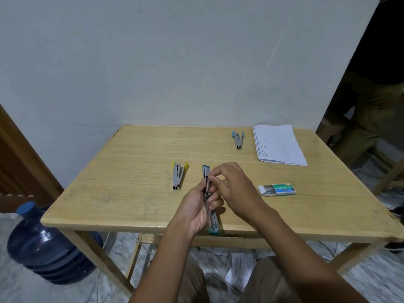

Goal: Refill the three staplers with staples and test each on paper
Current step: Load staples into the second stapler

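Green stapler [210, 194] swung open flat, gripped mid-length by left hand [196, 212], fingers curled round it, presumably to expose the channel. Right hand [235, 189] pinched at the channel; staples in the pinch too small to confirm. Beyond: staple box [277, 189] slid open, within reach. Yellow stapler [178, 177] and, farther, blue stapler [238, 139] lay untouched beside paper [278, 144]. Loading state unclear.

hands [216, 193] grip opened green stapler [209, 200] (unfolded flat) | table [131, 193]
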A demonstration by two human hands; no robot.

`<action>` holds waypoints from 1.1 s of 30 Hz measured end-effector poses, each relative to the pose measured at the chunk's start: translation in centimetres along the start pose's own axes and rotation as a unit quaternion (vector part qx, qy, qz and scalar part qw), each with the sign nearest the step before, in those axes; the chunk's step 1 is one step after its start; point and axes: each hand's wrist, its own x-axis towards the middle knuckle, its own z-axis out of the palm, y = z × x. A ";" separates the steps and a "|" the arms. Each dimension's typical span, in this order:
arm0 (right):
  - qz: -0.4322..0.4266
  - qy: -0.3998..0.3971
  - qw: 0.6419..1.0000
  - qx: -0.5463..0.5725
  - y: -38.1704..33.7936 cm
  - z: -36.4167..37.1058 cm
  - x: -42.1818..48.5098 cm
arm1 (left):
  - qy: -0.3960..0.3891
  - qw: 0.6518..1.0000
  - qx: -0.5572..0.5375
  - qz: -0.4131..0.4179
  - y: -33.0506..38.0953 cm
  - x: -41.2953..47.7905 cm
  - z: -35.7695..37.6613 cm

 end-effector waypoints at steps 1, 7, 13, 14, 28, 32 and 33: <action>-0.005 0.001 1.000 -0.005 0.0 0.2 0.1 | 0.003 1.000 -0.005 0.004 0.0 0.0 0.1; -0.001 0.012 0.999 -0.034 0.1 0.8 0.3 | 0.009 1.000 0.000 0.008 0.0 -0.3 0.3; 0.013 0.035 0.997 -0.069 -0.7 1.0 0.7 | 0.014 1.000 0.010 0.009 0.0 -0.1 0.1; 0.018 0.036 0.997 -0.071 -0.8 1.1 0.7 | 0.016 1.000 0.015 0.009 0.0 0.0 0.1; 0.030 -0.041 0.999 -0.011 -1.2 -0.2 1.0 | -0.006 1.000 -0.010 -0.005 -0.1 -0.1 -0.1; 0.022 -0.037 0.999 -0.023 -1.5 -0.3 1.0 | 0.004 1.000 -0.004 -0.002 0.0 -0.2 0.1; 0.025 -0.033 0.999 -0.027 -1.6 -0.2 0.9 | 0.007 1.000 -0.001 0.001 0.0 -0.3 0.2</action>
